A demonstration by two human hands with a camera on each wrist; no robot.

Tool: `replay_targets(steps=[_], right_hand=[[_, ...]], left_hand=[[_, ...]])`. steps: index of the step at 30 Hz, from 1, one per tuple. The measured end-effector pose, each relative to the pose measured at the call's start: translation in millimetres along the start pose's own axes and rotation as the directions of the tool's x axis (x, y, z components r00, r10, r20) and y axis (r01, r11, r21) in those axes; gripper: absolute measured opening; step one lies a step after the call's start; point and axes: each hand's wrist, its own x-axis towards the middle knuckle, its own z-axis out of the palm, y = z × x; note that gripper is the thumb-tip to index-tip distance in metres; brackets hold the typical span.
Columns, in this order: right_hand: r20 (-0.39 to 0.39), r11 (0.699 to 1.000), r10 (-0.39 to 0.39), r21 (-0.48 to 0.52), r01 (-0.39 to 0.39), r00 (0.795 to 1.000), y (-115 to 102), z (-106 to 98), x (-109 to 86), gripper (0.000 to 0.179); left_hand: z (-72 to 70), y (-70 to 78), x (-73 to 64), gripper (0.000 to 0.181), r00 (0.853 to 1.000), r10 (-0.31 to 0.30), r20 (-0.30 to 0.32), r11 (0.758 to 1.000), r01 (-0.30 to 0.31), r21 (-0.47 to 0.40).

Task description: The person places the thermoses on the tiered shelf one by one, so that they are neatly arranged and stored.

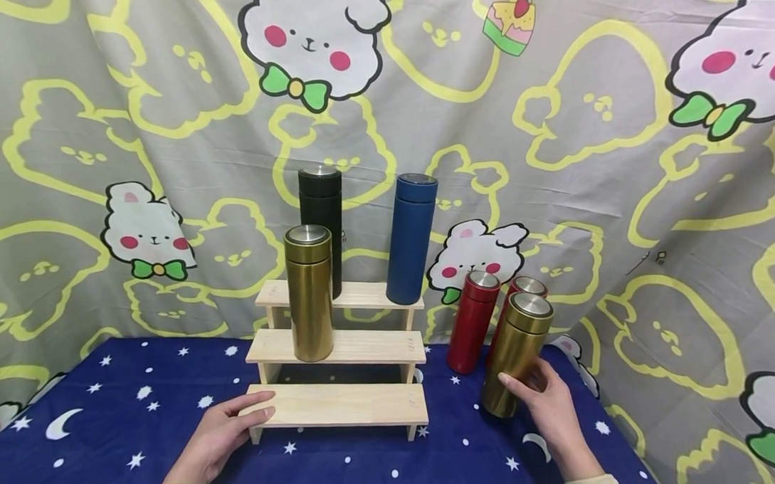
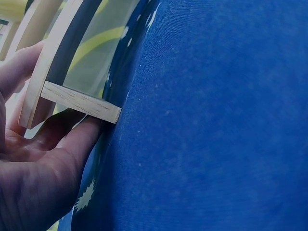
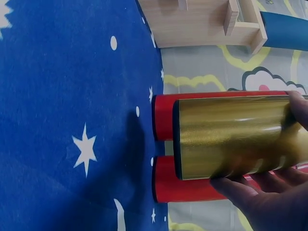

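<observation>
My right hand (image 1: 548, 402) grips a gold thermos bottle (image 1: 518, 353) around its body, thumb on the near side and fingers behind. The bottle leans slightly, and in the right wrist view its dark base overlaps two red thermos bottles (image 3: 166, 115). At the left end of a three-step wooden stand (image 1: 350, 406), my left hand (image 1: 217, 433) holds the lowest board, with the other fingers beside the leg in the left wrist view. Another gold thermos (image 1: 310, 303) is upright on the middle step. Black (image 1: 321, 211) and blue (image 1: 412, 243) thermoses stand on the top step.
A dark blue cloth (image 1: 347, 475) with white stars and moons covers the table. The red bottles (image 1: 469, 330) stand right of the stand, one partly hidden behind the held gold bottle. A grey curtain (image 1: 593, 228) with cartoon prints hangs close behind.
</observation>
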Motion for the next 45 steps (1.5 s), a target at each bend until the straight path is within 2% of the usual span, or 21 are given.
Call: replay_targets(steps=[8,20,33,45], right_hand=[[0.019,1.0,-0.013,0.009,0.012,1.0,-4.7,5.7,-1.7,0.077],[0.038,0.997,-0.058,0.049,0.056,0.998,-17.9,15.7,-2.4,0.071],[0.052,0.997,-0.073,0.029,0.071,0.996,-29.1,21.4,-4.8,0.072],[0.071,0.994,-0.081,0.084,0.075,0.994,-40.2,32.9,-4.2,0.074]], left_hand=[[0.0,-1.2,-0.9,0.052,1.0,0.015,0.0,1.0,-0.015,-0.005],[-0.2,-0.2,-1.6,0.052,1.0,0.002,-0.004,1.0,-0.002,0.001],[0.8,0.8,-0.8,0.053,1.0,-0.003,-0.001,1.0,0.003,-0.01],[0.0,0.4,-0.5,0.055,1.0,-0.009,0.002,1.0,0.009,0.004]])
